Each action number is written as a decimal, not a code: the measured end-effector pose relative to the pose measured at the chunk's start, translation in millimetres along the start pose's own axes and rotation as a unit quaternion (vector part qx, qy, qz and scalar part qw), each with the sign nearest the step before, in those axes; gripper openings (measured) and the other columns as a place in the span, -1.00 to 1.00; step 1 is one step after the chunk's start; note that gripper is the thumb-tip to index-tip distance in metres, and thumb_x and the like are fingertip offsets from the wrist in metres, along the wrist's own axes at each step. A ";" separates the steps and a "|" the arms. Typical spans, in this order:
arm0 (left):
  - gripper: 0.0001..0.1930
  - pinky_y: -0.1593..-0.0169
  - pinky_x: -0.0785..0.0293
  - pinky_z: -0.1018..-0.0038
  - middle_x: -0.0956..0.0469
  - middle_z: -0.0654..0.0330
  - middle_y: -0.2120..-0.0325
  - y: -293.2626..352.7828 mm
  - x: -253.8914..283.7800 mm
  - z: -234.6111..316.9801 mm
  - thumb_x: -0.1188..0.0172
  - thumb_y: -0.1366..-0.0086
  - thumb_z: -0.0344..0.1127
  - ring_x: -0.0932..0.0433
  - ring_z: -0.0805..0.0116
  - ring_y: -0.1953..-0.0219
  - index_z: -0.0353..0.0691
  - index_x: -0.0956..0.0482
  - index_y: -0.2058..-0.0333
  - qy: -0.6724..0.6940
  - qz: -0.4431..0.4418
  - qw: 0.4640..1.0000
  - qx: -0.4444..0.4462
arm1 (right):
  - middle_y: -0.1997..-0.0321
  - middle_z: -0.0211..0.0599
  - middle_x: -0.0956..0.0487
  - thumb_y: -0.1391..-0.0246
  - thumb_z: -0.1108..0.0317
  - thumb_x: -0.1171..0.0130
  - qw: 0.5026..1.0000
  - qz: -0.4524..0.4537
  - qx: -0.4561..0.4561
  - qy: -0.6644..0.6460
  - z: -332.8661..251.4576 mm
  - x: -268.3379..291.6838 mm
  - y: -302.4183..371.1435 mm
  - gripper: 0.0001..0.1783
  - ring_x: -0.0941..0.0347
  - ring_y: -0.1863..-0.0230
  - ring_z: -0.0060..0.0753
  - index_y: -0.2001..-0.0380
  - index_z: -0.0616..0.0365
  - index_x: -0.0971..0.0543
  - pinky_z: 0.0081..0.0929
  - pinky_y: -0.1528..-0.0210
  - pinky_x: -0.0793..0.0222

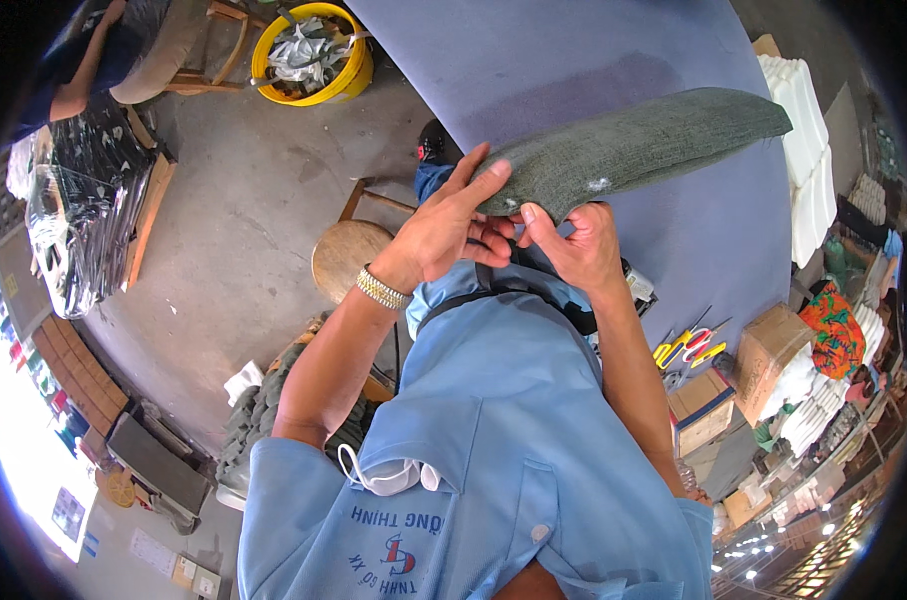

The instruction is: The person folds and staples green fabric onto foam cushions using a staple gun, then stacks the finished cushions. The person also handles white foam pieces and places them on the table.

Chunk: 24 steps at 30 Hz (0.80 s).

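A long dark green fabric-covered pad (644,145) is held out before me, tapering to a narrow tip at its far right. White specks mark its near side. My left hand (444,220), with a gold-coloured watch or bracelet at the wrist, is closed round the pad's left end. Some of its lower fingers curl beneath that end. At the pad's lower edge, my right hand (579,245) pinches the fabric between thumb and bent fingers. Part of the right fingers is hidden. Beneath the pad lies a blue-grey tabletop (714,240).
Scissors (689,345) with yellow and red handles lie at the table's near right, by a cardboard box (774,350). White padded pieces (809,150) are stacked on the right. A round stool (349,260) and yellow bucket of scraps (359,75) stand left. Another person's arm (84,75) shows far left.
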<state>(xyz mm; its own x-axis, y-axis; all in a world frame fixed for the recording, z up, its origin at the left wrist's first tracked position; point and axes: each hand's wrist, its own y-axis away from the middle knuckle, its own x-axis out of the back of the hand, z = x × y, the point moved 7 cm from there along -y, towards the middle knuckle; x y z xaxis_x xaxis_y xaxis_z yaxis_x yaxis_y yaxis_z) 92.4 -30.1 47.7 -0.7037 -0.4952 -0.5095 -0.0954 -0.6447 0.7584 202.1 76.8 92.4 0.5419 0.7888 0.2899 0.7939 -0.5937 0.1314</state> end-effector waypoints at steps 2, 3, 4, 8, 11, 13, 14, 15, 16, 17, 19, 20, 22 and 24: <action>-0.16 0.26 -0.63 0.35 -0.52 0.20 0.31 -4.9 -0.1 0.9 -0.17 -0.49 0.10 -0.56 0.42 0.39 0.05 0.06 -0.54 0.046 -0.028 0.998 -0.014 | 0.47 -0.26 -0.73 -0.22 0.40 -0.30 1.000 0.005 0.012 -0.005 0.0 -0.1 -1.8 -0.86 -0.70 0.48 -0.40 0.36 0.25 -0.71 -0.46 0.42 -0.57; -0.20 0.27 -0.62 0.37 -0.52 0.22 0.31 -8.4 1.8 0.9 -0.17 -0.50 0.04 -0.56 0.44 0.39 0.03 0.03 -0.54 0.066 -0.044 0.996 -0.027 | 0.47 -0.25 -0.73 -0.21 0.40 -0.30 1.000 0.009 0.016 -0.007 0.2 0.2 -2.0 -0.86 -0.70 0.48 -0.40 0.37 0.24 -0.71 -0.45 0.42 -0.57; -0.23 0.28 -0.62 0.39 -0.53 0.24 0.30 -10.6 2.7 1.8 -0.17 -0.51 -0.02 -0.56 0.45 0.38 0.02 0.01 -0.53 0.087 -0.060 0.994 -0.039 | 0.46 -0.25 -0.73 -0.21 0.40 -0.30 1.000 0.013 0.014 -0.015 -0.1 -0.4 -2.1 -0.87 -0.70 0.48 -0.39 0.37 0.24 -0.71 -0.45 0.42 -0.56; -0.30 0.28 -0.60 0.44 -0.53 0.25 0.27 -12.1 5.3 2.4 -0.15 -0.53 -0.12 -0.55 0.47 0.36 -0.06 -0.06 -0.51 0.101 -0.068 0.991 -0.047 | 0.45 -0.25 -0.74 -0.20 0.39 -0.31 1.000 0.017 0.010 -0.023 -2.7 -0.6 -5.3 -0.87 -0.70 0.47 -0.37 0.38 0.22 -0.72 -0.43 0.41 -0.56; -0.31 0.27 -0.59 0.44 -0.53 0.23 0.23 -13.2 4.5 3.6 -0.14 -0.54 -0.15 -0.54 0.46 0.34 -0.10 -0.06 -0.50 0.104 -0.067 0.990 -0.066 | 0.45 -0.24 -0.74 -0.18 0.37 -0.33 0.999 0.027 0.003 -0.029 -3.4 -2.1 -6.5 -0.86 -0.70 0.47 -0.33 0.39 0.22 -0.72 -0.40 0.40 -0.55; -0.31 0.28 -0.59 0.44 -0.53 0.21 0.21 -15.1 6.6 0.1 -0.14 -0.54 -0.16 -0.54 0.45 0.33 -0.11 -0.06 -0.50 0.112 -0.075 0.988 -0.081 | 0.45 -0.23 -0.73 -0.17 0.36 -0.34 0.999 0.043 0.011 -0.031 -1.8 -2.5 -6.4 -0.86 -0.70 0.46 -0.27 0.40 0.22 -0.72 -0.38 0.39 -0.54; -0.30 0.27 -0.59 0.44 -0.53 0.21 0.21 -15.5 7.0 -1.2 -0.15 -0.53 -0.16 -0.54 0.44 0.33 -0.11 -0.06 -0.50 0.109 -0.079 0.987 -0.089 | 0.46 -0.22 -0.73 -0.16 0.36 -0.35 0.998 0.052 0.023 -0.029 1.8 -3.0 -5.8 -0.86 -0.70 0.45 -0.24 0.40 0.22 -0.72 -0.36 0.37 -0.54; -0.30 0.27 -0.59 0.43 -0.53 0.20 0.20 -15.3 7.5 -2.4 -0.16 -0.53 -0.15 -0.54 0.43 0.32 -0.11 -0.06 -0.51 0.107 -0.082 0.986 -0.098 | 0.46 -0.21 -0.73 -0.15 0.35 -0.36 0.997 0.061 0.035 -0.026 3.1 -2.6 -5.6 -0.85 -0.70 0.44 -0.21 0.41 0.21 -0.72 -0.35 0.36 -0.53; -0.29 0.26 -0.59 0.43 -0.52 0.20 0.20 -14.7 7.5 -2.4 -0.16 -0.53 -0.14 -0.54 0.43 0.32 -0.11 -0.06 -0.51 0.105 -0.086 0.985 -0.106 | 0.46 -0.21 -0.73 -0.15 0.35 -0.36 0.998 0.057 0.022 -0.013 4.7 -2.3 -6.0 -0.85 -0.69 0.43 -0.20 0.41 0.21 -0.72 -0.34 0.35 -0.53; -0.28 0.26 -0.58 0.42 -0.52 0.20 0.21 -14.3 7.6 -2.0 -0.18 -0.51 -0.15 -0.53 0.42 0.32 -0.12 -0.06 -0.51 0.105 -0.081 0.985 -0.113 | 0.46 -0.21 -0.73 -0.14 0.34 -0.36 0.999 0.053 0.009 -0.001 6.2 -1.4 -6.3 -0.85 -0.69 0.43 -0.18 0.41 0.20 -0.72 -0.33 0.34 -0.52; -0.25 0.25 -0.57 0.40 -0.52 0.21 0.24 -13.6 6.7 -1.4 -0.21 -0.48 -0.17 -0.52 0.42 0.32 -0.13 -0.05 -0.51 0.107 -0.071 0.984 -0.126 | 0.46 -0.21 -0.73 -0.13 0.34 -0.36 0.999 0.047 0.007 0.015 4.8 -1.2 -6.9 -0.85 -0.69 0.42 -0.16 0.41 0.20 -0.72 -0.32 0.32 -0.52; -0.24 0.26 -0.56 0.39 -0.51 0.21 0.26 -13.2 5.9 -1.7 -0.21 -0.46 -0.21 -0.51 0.42 0.33 -0.14 -0.05 -0.51 0.104 -0.066 0.984 -0.129 | 0.46 -0.21 -0.73 -0.14 0.34 -0.36 0.999 0.044 0.020 0.019 1.3 -0.7 -7.9 -0.85 -0.69 0.42 -0.17 0.41 0.20 -0.73 -0.32 0.31 -0.53; -0.22 0.26 -0.55 0.37 -0.50 0.22 0.29 -11.9 4.0 -2.8 -0.22 -0.41 -0.28 -0.49 0.41 0.35 -0.16 -0.05 -0.51 0.099 -0.055 0.984 -0.136 | 0.46 -0.21 -0.73 -0.14 0.34 -0.36 0.999 0.043 0.030 0.015 -1.5 0.0 -8.8 -0.86 -0.70 0.41 -0.18 0.41 0.19 -0.73 -0.32 0.30 -0.53; -0.21 0.26 -0.54 0.36 -0.50 0.22 0.32 -9.8 0.5 -1.5 -0.17 -0.37 -0.35 -0.47 0.41 0.36 -0.18 -0.04 -0.51 0.107 -0.038 0.984 -0.136 | 0.46 -0.21 -0.73 -0.13 0.34 -0.36 0.999 0.045 0.024 -0.006 0.5 0.7 -7.0 -0.86 -0.70 0.41 -0.18 0.41 0.19 -0.73 -0.33 0.29 -0.54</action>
<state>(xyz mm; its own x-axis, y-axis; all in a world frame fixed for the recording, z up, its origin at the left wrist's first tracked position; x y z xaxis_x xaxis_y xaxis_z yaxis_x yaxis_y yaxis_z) 94.1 -24.9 39.4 -0.5348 -0.5322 -0.6564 0.0703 -0.8021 0.5931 197.0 81.6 91.2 0.6143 0.7347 0.2878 0.7542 -0.6539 0.0596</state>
